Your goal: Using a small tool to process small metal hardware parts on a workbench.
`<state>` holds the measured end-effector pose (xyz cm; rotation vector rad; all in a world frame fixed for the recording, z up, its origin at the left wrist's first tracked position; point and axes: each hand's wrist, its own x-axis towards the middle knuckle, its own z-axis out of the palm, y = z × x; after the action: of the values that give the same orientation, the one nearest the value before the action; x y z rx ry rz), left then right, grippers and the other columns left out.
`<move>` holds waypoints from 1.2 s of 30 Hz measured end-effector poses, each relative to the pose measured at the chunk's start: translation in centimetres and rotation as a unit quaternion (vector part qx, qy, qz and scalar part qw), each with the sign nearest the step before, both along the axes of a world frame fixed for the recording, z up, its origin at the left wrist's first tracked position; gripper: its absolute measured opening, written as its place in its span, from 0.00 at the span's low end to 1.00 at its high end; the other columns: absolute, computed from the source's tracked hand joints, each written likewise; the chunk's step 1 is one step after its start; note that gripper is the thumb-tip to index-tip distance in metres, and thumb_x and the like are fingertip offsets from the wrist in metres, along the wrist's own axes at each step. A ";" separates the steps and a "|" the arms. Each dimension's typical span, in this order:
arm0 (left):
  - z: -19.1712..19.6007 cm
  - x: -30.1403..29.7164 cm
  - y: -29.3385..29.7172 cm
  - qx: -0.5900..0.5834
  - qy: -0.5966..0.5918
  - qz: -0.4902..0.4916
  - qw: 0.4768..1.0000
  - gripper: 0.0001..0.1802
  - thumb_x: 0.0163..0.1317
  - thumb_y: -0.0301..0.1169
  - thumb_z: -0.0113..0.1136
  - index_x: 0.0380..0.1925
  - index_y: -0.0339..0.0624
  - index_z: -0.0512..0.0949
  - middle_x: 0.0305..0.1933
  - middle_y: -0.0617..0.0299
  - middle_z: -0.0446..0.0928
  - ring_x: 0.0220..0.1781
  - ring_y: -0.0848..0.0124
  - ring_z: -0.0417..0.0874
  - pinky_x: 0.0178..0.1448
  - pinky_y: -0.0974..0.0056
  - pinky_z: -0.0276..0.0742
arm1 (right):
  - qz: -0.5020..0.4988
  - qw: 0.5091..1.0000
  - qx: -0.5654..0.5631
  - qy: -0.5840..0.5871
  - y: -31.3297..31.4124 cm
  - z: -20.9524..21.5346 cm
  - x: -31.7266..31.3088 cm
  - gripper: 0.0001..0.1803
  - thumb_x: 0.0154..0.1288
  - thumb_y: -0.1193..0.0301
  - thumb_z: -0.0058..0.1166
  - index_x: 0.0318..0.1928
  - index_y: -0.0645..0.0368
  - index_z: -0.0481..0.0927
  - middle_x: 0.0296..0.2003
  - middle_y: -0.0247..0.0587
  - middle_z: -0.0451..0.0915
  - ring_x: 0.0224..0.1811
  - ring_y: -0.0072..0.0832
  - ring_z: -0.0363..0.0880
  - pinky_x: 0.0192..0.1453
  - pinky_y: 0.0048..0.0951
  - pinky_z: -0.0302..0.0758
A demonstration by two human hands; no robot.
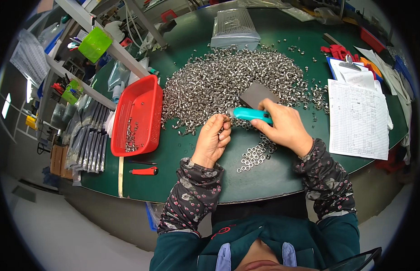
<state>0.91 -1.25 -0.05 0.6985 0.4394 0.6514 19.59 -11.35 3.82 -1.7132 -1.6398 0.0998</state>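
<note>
Far left, shelving frame with a lime-green bin (95,44) and packets of dark strips (89,140) leaning at the table edge. Next, red perforated basket (138,113) on the green table (264,180), a few small metal parts lying inside it; below it a red-handled cutter (145,171) lies flat near the table rim, apart from the basket. Left hand (212,142) is raised just below the heap, fingertips (223,121) pinched together on one small metal ring (226,119), held right at the tip of the tool. Big heap of silver rings (228,77) spreads across table centre, a grey block (257,94) resting on its near side. Right hand (284,128) is clamped round a teal-handled tool (251,114), its tip pointing left toward the pinched ring. Small group of rings laid flat in tidy rows (255,157) sits between the two wrists. Clear bag of parts (235,28) at the far edge. Far right, printed paper sheets (358,119) and a clipboard (352,70), red gloves (338,52) beyond.
</note>
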 end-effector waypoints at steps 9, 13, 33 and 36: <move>-0.1 0.1 0.0 0.013 0.026 0.030 0.999 0.10 0.68 0.37 0.46 0.33 0.44 0.71 0.25 0.67 0.69 0.18 0.83 0.60 0.15 0.80 0.50 | 0.052 0.997 -0.040 -0.034 -0.1 0.4 0.0 0.18 0.55 0.56 0.56 0.25 0.59 0.74 0.17 0.45 0.74 0.23 0.44 0.76 0.28 0.42 0.70; -0.2 0.0 0.1 0.035 0.042 0.023 0.998 0.12 0.68 0.39 0.45 0.32 0.43 0.71 0.25 0.66 0.68 0.17 0.83 0.59 0.14 0.79 0.50 | 0.054 0.997 -0.026 -0.055 0.0 0.1 0.0 0.16 0.55 0.57 0.56 0.27 0.58 0.74 0.20 0.44 0.75 0.24 0.43 0.76 0.27 0.42 0.69; -0.1 -0.3 0.4 0.020 -0.003 0.025 0.999 0.11 0.68 0.31 0.46 0.46 0.40 0.71 0.34 0.62 0.72 0.21 0.84 0.61 0.16 0.81 0.53 | -0.018 0.997 0.076 -0.025 0.3 -0.3 0.4 0.16 0.55 0.58 0.57 0.28 0.59 0.73 0.21 0.42 0.73 0.23 0.41 0.75 0.25 0.38 0.68; 0.0 -0.2 0.4 0.012 -0.021 0.017 1.000 0.11 0.68 0.31 0.46 0.47 0.40 0.71 0.34 0.62 0.71 0.21 0.83 0.61 0.16 0.81 0.54 | -0.020 0.997 0.073 -0.023 0.3 -0.2 0.5 0.16 0.55 0.58 0.57 0.28 0.59 0.73 0.21 0.42 0.73 0.23 0.41 0.75 0.25 0.38 0.68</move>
<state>0.70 -0.87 -0.09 0.6996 0.4060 0.7041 20.07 -11.05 3.58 -1.6464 -1.6043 -0.0765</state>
